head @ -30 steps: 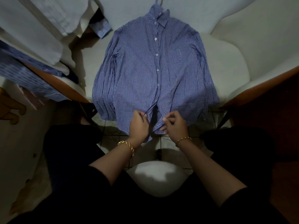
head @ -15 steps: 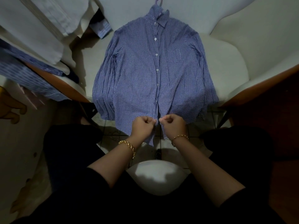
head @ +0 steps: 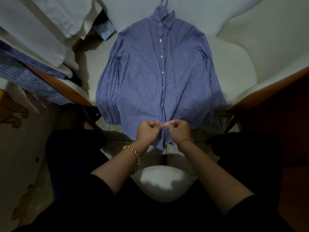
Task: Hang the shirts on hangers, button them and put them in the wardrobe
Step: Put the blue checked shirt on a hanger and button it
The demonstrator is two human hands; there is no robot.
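Although other garments (head: 33,47) are heaped left of the blue checked shirt (head: 150,77), only that shirt is being worked on. It lies flat and front-up, which I judge keeps the placket steady for buttoning. The hanger hook (head: 163,1) protrudes above its collar. At the shirt's lower placket, the left hand (head: 148,131) is curled and pinches one fabric edge. A small button (head: 165,125) shows between the two sets of fingertips; which hand holds it cannot be told. The right hand (head: 179,130) is curled likewise and pinches the opposite edge, so the edges meet. Buttons higher on the shirt appear fastened. Right of the shirt, the white chair seat (head: 237,72) supporting it shows bare. No wardrobe is in view.
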